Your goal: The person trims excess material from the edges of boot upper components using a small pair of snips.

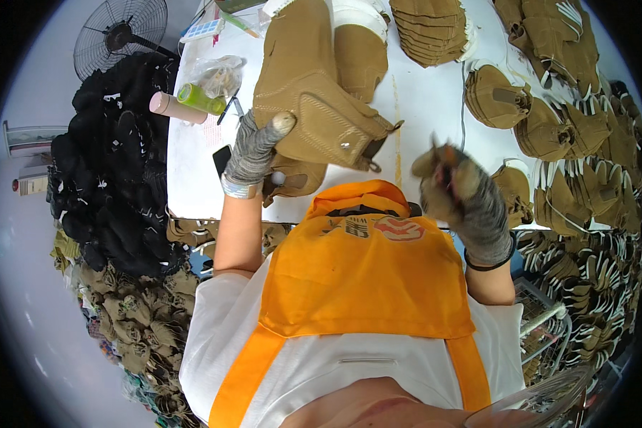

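My left hand, in a grey knit glove, grips the lower edge of a tan boot upper held up over the white table. Its thumb presses on the tan fabric. My right hand, also gloved in grey, hovers blurred at the right of the boot upper, fingers curled, apart from it. Whether it holds something small I cannot tell. An orange apron covers my chest below.
Stacks of tan boot uppers crowd the table's right side and back. A heap of black pieces lies to the left, tan ones below it. A green bottle, a pink tube and a fan stand at the far left.
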A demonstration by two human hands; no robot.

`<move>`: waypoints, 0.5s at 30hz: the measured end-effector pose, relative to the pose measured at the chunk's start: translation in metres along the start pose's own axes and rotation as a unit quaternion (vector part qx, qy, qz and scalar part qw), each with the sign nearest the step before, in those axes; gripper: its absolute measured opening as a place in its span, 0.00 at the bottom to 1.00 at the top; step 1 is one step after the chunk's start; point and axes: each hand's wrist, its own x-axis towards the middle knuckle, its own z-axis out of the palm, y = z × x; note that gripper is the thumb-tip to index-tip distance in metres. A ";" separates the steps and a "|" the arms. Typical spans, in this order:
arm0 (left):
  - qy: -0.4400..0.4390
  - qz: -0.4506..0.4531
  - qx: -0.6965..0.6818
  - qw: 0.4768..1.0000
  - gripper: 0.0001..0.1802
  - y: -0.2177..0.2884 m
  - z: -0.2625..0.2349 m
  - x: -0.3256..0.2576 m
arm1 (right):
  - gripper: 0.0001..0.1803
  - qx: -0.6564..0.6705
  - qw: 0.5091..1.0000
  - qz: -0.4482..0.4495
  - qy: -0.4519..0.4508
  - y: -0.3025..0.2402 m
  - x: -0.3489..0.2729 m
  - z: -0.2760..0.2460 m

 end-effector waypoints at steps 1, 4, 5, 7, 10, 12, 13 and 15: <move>-0.017 -0.009 0.065 0.998 0.31 0.007 0.002 0.001 | 0.34 0.019 1.000 -0.019 0.004 0.003 0.004 -0.012; -0.107 -0.007 0.287 0.952 0.23 0.010 0.008 0.005 | 0.31 0.068 0.991 -0.083 0.079 0.009 0.024 -0.028; -0.146 0.013 0.374 0.916 0.22 0.011 0.012 0.009 | 0.31 0.121 0.987 -0.102 0.034 0.006 0.029 -0.036; -0.182 0.255 0.672 0.671 0.17 0.007 0.013 0.018 | 0.27 0.272 0.951 -0.144 -0.022 0.003 0.034 -0.055; -0.273 0.277 0.741 0.548 0.17 0.021 0.019 0.022 | 0.19 0.281 0.913 -0.282 0.094 -0.013 0.028 -0.070; -0.260 0.286 0.746 0.542 0.17 0.019 0.012 0.018 | 0.20 0.304 0.898 -0.307 0.081 -0.014 0.022 -0.089; -0.257 0.290 0.754 0.531 0.16 0.017 0.012 0.015 | 0.20 0.305 0.901 -0.303 0.054 -0.017 0.016 -0.082; -0.247 0.306 0.760 0.518 0.17 0.008 0.005 0.008 | 0.21 0.271 0.924 -0.268 0.041 -0.021 0.001 -0.044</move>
